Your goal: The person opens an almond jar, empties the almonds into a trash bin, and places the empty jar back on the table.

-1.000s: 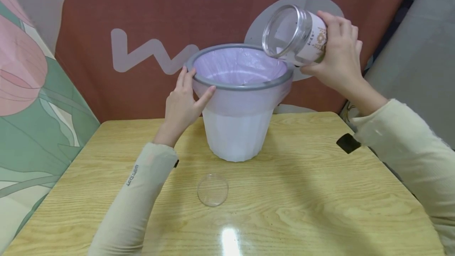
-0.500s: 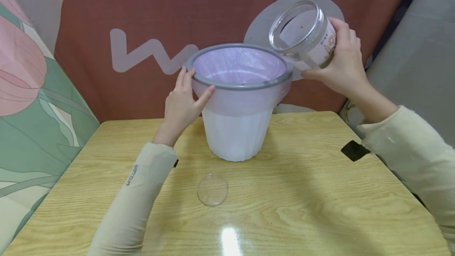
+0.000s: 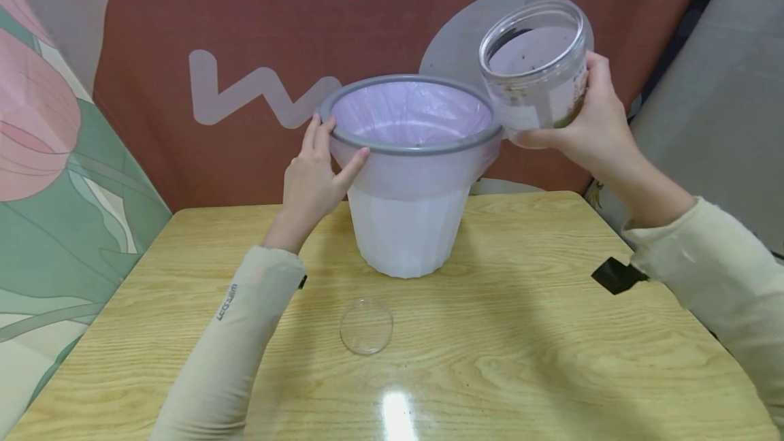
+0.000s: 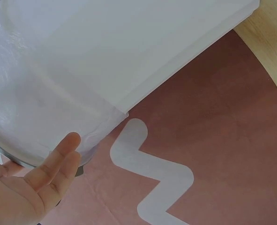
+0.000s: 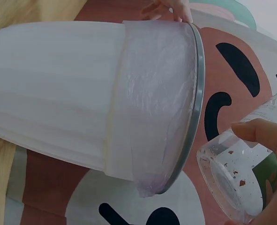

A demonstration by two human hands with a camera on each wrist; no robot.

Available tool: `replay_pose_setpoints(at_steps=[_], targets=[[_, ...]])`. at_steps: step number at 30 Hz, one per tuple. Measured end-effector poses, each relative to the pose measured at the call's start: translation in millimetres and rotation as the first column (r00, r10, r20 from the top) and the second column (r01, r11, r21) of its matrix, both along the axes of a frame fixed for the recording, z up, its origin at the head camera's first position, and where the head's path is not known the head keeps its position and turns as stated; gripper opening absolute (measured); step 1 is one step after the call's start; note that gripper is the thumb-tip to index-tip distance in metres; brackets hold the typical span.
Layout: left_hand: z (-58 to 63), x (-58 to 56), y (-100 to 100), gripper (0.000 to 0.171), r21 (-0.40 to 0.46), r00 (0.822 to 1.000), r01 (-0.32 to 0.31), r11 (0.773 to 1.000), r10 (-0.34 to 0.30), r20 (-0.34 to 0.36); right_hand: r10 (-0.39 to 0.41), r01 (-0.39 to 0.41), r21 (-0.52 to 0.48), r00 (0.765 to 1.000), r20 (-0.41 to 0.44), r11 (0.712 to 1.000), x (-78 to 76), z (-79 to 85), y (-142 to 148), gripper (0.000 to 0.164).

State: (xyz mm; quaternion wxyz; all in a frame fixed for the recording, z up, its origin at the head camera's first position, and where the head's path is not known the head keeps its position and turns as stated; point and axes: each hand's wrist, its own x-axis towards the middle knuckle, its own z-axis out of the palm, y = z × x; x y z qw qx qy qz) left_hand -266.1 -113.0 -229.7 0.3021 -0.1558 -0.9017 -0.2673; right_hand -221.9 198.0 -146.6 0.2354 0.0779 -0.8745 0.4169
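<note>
A white trash can (image 3: 405,233) with a grey rim and a pinkish plastic liner (image 3: 416,114) stands upright on the table. My left hand (image 3: 312,172) rests on the left side of its rim, thumb spread and fingers fairly straight; in the left wrist view the fingers (image 4: 54,171) lie against the lined outside. My right hand (image 3: 597,121) grips a clear jar (image 3: 535,94) with a printed label, beside the can's right rim. The jar's mouth is uncovered and tilts up toward me. Small brown bits (image 5: 242,183) cling inside it near the bottom.
A clear round lid (image 3: 366,327) lies on the wooden table (image 3: 490,359) in front of the can. Behind hangs a red patterned cloth (image 3: 245,12); grey fabric (image 3: 710,101) is at the right. A black tab (image 3: 615,276) hangs at the right sleeve.
The jar has turned from lying nearly sideways over the can's rim to a more upright tilt, and my right hand has moved right and down with it. My left hand stays put.
</note>
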Motion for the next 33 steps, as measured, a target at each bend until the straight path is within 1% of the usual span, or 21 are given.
replay_pose_setpoints(at_steps=[5, 10, 14, 17, 20, 27, 33], targets=[[-0.2, 0.0, 0.1, 0.074, -0.001, 1.0, 0.0, 1.0, 0.0, 0.001, 0.035, -0.034, -0.047, 0.999, 0.019, 0.998, 2.6, -3.9, 1.0, 0.096], [-0.2, -0.2, 0.4, 0.075, -0.005, 1.0, -0.001, 1.0, 0.001, 0.016, 0.027, -0.024, -0.059, 0.999, 0.046, 0.998, 5.5, -6.5, 3.2, 0.094], [-0.2, -0.2, 0.3, 0.075, -0.008, 1.0, -0.002, 1.0, 0.002, 0.021, 0.027, -0.023, -0.048, 0.996, 0.083, 0.999, 8.1, -8.1, 5.5, 0.095], [-0.2, -0.3, -0.1, 0.076, -0.008, 1.0, -0.005, 1.0, 0.005, 0.022, 0.041, -0.039, -0.021, 0.993, 0.107, 0.999, 10.1, -10.3, 7.3, 0.096], [-0.1, -0.5, -0.3, 0.076, -0.008, 1.0, -0.008, 1.0, 0.008, 0.026, 0.061, -0.06, -0.014, 0.992, 0.107, 0.998, 12.3, -13.8, 9.1, 0.095], [-0.7, -0.9, -0.5, 0.076, -0.009, 1.0, -0.008, 1.0, 0.008, 0.016, 0.13, -0.125, -0.06, 0.987, 0.096, 0.99, 15.1, -22.2, 12.0, 0.091], [-0.2, -0.8, -0.3, 0.075, -0.007, 1.0, -0.006, 1.0, 0.006, 0.013, 0.133, -0.129, -0.04, 0.985, 0.108, 0.991, 20.3, -27.4, 10.8, 0.09]])
